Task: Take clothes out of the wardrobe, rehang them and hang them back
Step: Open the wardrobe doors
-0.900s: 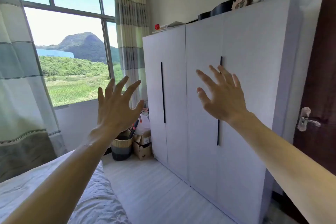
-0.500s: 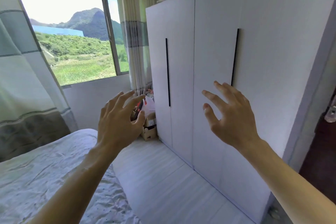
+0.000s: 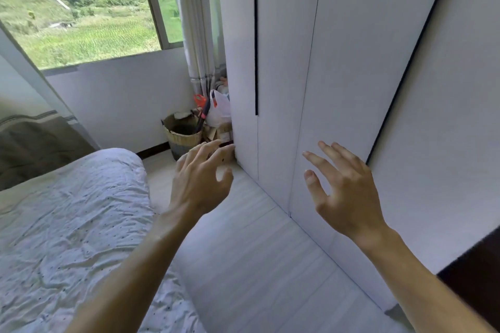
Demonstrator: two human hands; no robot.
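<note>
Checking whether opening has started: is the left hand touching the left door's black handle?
Apart. Head view: left hand hovers below the black handle, white door between them.

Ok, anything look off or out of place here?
Nothing stands out. The wardrobe doors sit shut and flush; left hand and right hand hold nothing. Only untidy bits: a basket and plastic bag crammed beside the wardrobe, and a rumpled bed sheet.

Two hands [image 3: 200, 189] [image 3: 349, 197], one wardrobe [image 3: 351, 62], one bed [image 3: 67, 224], one basket [image 3: 184, 138].
</note>
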